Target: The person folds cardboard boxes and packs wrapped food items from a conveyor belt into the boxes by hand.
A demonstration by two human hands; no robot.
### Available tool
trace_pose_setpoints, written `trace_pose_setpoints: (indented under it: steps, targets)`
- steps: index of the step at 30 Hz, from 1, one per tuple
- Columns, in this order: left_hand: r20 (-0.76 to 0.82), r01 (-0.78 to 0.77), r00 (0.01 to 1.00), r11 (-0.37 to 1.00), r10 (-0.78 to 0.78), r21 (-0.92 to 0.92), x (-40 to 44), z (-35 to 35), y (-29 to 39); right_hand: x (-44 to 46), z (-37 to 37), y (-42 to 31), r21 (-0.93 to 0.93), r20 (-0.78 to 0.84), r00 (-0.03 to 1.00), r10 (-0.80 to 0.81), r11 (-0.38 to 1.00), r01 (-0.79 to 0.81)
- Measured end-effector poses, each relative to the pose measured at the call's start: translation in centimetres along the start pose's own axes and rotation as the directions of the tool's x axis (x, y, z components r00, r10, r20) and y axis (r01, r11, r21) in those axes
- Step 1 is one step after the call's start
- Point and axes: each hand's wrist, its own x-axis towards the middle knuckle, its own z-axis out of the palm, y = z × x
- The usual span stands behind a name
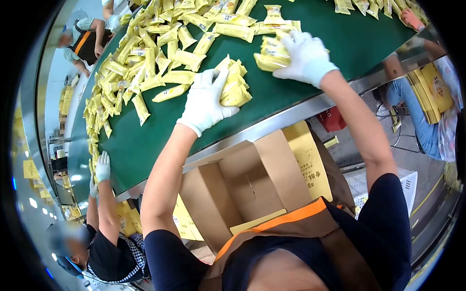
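My left hand, in a white glove, is closed around the side of a bunch of yellow wrapped snack packets, which stands against the green belt. Further right and farther from me, my gloved right hand has its fingers curled over another bunch of yellow packets, low over the belt. Some of that bunch is hidden under the fingers. Many loose yellow packets lie in a heap beyond and left of my left hand.
An open cardboard box stands below the belt's metal edge, close to my body. A co-worker reaches onto the belt at lower left; another person is across it. Flattened yellow cartons and a white crate are at right.
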Motion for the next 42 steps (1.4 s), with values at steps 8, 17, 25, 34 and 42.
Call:
trace_pose_setpoints:
  steps: [8,17,25,34,42]
  targets:
    - [0.244,0.164,0.954,0.984,-0.176,0.070,1.4,-1.0,1.2,3.6,1.7,-4.7,0.134,-0.036,0.996,0.076,0.988,-0.071]
    - [0.373,0.258,0.900,0.965,-0.226,-0.037,-2.4,-2.0,0.0,1.9,0.3,-6.9,0.219,0.215,0.970,-0.115,0.973,0.067]
    - [0.081,0.130,0.878,0.072,-0.472,-0.989,-14.9,-11.3,-2.3,-7.7,-13.8,-8.3,0.907,0.076,0.735,-0.674,0.354,0.230]
    - [0.479,0.259,0.871,0.723,0.112,-0.640,-16.4,-8.6,5.0,-18.6,1.6,-21.0,0.554,0.287,0.205,-0.936,0.337,0.762]
    - [0.394,-0.019,0.917,0.992,0.069,-0.128,-13.6,-4.1,11.0,-22.8,-1.5,-19.7,0.501,0.468,0.416,-0.779,0.622,0.602]
